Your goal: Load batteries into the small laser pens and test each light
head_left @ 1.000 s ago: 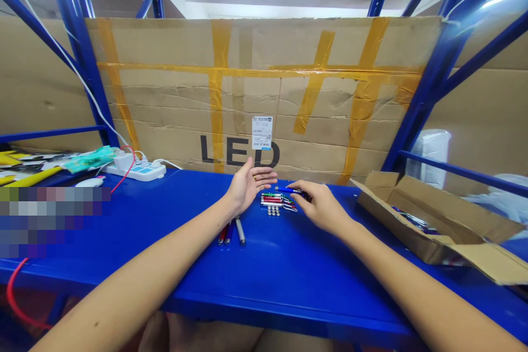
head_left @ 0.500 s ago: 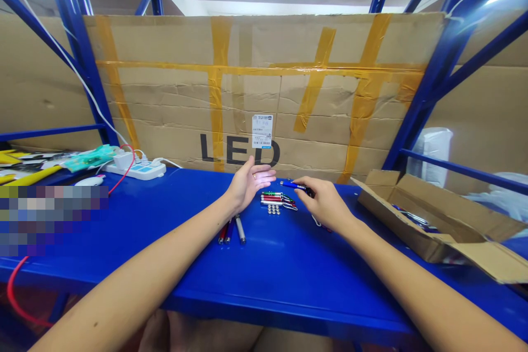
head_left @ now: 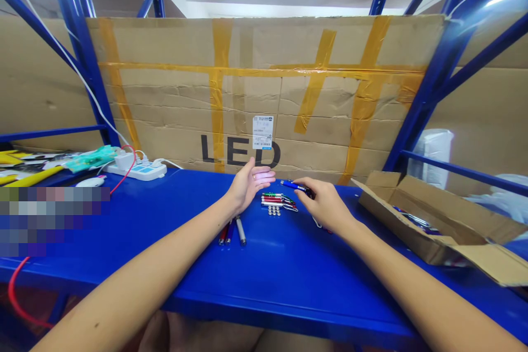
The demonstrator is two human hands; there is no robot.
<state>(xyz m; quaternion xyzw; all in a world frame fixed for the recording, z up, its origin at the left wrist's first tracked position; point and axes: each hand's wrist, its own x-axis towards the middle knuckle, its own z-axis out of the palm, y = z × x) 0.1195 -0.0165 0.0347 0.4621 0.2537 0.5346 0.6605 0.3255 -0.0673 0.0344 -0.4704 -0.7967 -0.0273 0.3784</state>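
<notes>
One blue penlight [head_left: 292, 185] in the right hand [head_left: 317, 198], tip toward the left palm

The right grip is narrow, pinched around the blue penlight between thumb and fingers. Its long axis runs from the right fingers toward about half past nine, and its tip sits near the left hand [head_left: 249, 182] but apart from it. Only the right hand touches it. The left grip is wide and holds nothing; its palm faces the tip at nine o'clock, with a pinkish-violet glow across the fingers.

Counted on the blue counter [head_left: 264, 280]: at eight o'clock from the blue penlight lies one row of clipped penlights [head_left: 272, 199], showing one green, at least one red and one silver; the tight spacing hides the exact number. At six o'clock of that row sits one block of button cells [head_left: 274, 211], too small to count surely. At seven o'clock from the left hand, three penlights [head_left: 229, 232] show their ends, red, dark and silver, partly covered by the wrist. One metal clip [head_left: 317, 223] peeks out under the right hand. At three to four o'clock from that hand stands one cardboard box [head_left: 406, 228] with more penlights inside, not countable.
</notes>
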